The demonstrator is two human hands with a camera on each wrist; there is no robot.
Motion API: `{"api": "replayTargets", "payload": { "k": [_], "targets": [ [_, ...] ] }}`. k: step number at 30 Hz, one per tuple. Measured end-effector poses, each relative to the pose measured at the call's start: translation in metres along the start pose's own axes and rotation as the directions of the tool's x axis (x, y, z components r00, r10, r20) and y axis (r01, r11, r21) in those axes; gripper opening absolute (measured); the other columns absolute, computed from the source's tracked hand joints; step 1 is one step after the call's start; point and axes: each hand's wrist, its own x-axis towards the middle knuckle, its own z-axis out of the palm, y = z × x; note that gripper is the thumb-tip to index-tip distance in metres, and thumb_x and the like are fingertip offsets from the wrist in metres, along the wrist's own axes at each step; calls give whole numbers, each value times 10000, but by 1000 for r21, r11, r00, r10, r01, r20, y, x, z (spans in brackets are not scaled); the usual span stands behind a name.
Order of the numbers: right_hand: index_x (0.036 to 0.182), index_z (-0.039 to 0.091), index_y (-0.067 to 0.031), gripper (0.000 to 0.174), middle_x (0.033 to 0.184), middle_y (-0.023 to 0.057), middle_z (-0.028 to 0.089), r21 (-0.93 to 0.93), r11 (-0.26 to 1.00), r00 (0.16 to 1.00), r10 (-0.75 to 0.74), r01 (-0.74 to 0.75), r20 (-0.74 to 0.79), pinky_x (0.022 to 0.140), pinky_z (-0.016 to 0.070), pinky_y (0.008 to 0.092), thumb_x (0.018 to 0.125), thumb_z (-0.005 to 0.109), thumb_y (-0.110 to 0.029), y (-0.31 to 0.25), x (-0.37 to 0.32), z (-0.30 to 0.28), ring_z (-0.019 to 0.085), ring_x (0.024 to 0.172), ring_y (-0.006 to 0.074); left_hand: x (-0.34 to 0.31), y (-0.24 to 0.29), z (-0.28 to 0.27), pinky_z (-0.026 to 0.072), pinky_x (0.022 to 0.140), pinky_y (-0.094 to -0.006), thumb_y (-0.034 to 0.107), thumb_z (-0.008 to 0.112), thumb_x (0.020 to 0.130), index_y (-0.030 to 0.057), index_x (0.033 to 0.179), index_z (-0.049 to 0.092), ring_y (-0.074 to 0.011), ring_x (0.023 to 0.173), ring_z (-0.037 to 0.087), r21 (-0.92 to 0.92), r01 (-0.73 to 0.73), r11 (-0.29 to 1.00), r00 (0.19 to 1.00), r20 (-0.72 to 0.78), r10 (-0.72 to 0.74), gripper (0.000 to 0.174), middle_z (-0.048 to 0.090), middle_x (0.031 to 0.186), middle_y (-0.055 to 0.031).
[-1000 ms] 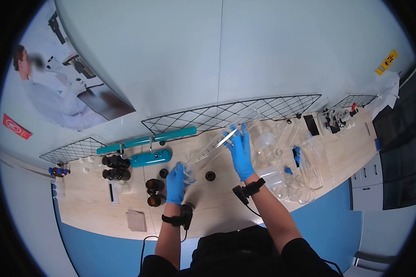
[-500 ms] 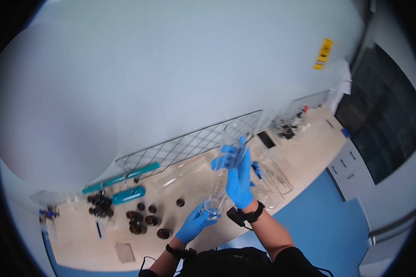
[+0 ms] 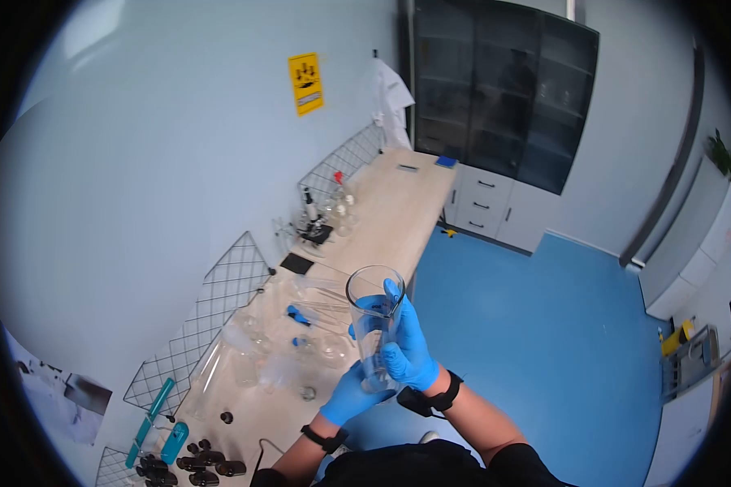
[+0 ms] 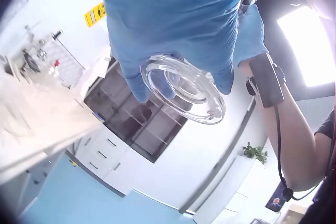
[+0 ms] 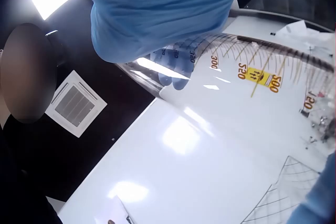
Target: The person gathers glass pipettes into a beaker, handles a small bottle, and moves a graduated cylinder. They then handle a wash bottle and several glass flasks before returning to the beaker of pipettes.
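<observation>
A clear glass graduated cylinder (image 3: 369, 345) is held up in front of the body, its wide mouth towards the head camera. My right hand (image 3: 413, 351), in a blue glove, grips it round the upper part; fingers show through the glass. Brown scale marks and figures from 150 to 350 run along its wall in the right wrist view. My left hand (image 3: 354, 398), also gloved, holds the bottom end. In the left wrist view its fingers curl round the thick round foot (image 4: 205, 109). Part of the foot is hidden behind the right hand in the head view.
On the bench (image 3: 398, 213) lie clear glassware (image 3: 252, 357), a blue clip-like piece (image 3: 297, 315) and a black pad (image 3: 297, 263). A microscope (image 3: 312, 215) stands farther back. Brown bottles (image 3: 203, 469) stand near left. Blue floor (image 3: 503, 300) lies right of the bench; a glass-fronted cabinet (image 3: 495, 105) closes the far end.
The head view has swung right, towards the cabinet. The cylinder has come off its slant over the bench, nearer the body, its mouth tipped towards the head camera. Both hands have kept hold.
</observation>
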Motion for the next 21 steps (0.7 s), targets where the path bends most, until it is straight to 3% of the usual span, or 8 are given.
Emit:
{"api": "replayTargets", "payload": {
  "k": [3, 6, 7, 10, 11, 13, 17, 21],
  "targets": [
    [1540, 62, -74, 964, 1368, 179, 411, -112, 993, 1000, -29, 28, -6, 955, 410, 385, 875, 634, -472, -34, -22, -61, 516, 1034, 214, 48, 44, 66, 503, 860, -385, 356, 775, 756, 110, 1208, 577, -294, 1061, 618, 146, 59, 988, 989, 125, -78, 551, 632, 1132, -188],
    [1528, 71, -28, 928, 1379, 183, 412, -145, 988, 990, -69, 51, -123, 958, 419, 390, 868, 635, -357, -50, -39, -118, 522, 1050, 227, 89, 32, 128, 495, 841, -433, 390, 769, 740, 88, 1103, 625, -348, 1007, 617, 255, -326, 910, 942, 1, 337, 494, 629, 1100, -195],
    [1528, 71, -28, 928, 1379, 183, 412, -148, 988, 990, -55, 35, -131, 958, 419, 390, 868, 635, -357, -57, -41, -133, 522, 1050, 227, 97, 26, 140, 495, 841, -433, 390, 769, 740, 88, 1103, 625, -348, 1007, 617, 242, -318, 917, 945, 4, 327, 494, 629, 1100, -195],
    [1517, 87, -14, 899, 1373, 196, 437, -580, 813, 962, -193, 46, -195, 967, 442, 390, 858, 656, -237, -70, -37, -176, 523, 1154, 266, 121, 25, 160, 492, 806, -420, 412, 780, 727, 59, 1071, 621, -341, 917, 616, 211, -85, 974, 996, 18, 83, 517, 621, 1002, -180],
    [1517, 87, -14, 899, 1373, 196, 437, -581, 812, 961, -196, 48, -196, 967, 442, 390, 858, 656, -237, -70, -32, -184, 523, 1154, 266, 132, 19, 167, 492, 806, -420, 412, 780, 727, 59, 1071, 621, -341, 917, 616, 213, -87, 973, 996, 20, 85, 517, 621, 1002, -180],
    [1514, 159, -46, 798, 1285, 132, 435, -476, 873, 866, -151, -109, -476, 872, 483, 341, 876, 632, -118, -66, -18, -209, 501, 1036, 186, 170, -1, 184, 504, 780, -422, 396, 784, 722, 33, 1047, 623, -349, 882, 632, 364, -148, 919, 987, -6, 162, 513, 638, 982, -193],
    [1503, 183, -43, 775, 1242, 116, 458, -509, 844, 865, -124, -166, -486, 848, 483, 301, 857, 608, -9, -38, -1, -273, 503, 1020, 172, 233, 15, 196, 517, 744, -429, 386, 784, 725, 15, 1043, 618, -360, 842, 645, 261, -62, 963, 994, 100, 36, 516, 655, 943, -204],
    [1493, 203, -38, 779, 1228, 109, 465, -406, 904, 932, -26, -133, -362, 843, 479, 295, 843, 632, -56, -12, 42, -341, 496, 997, 166, 319, -2, 203, 528, 711, -425, 374, 761, 758, 17, 1052, 616, -363, 830, 659, 232, -272, 934, 960, 130, 247, 485, 672, 950, -194]
  ]
}}
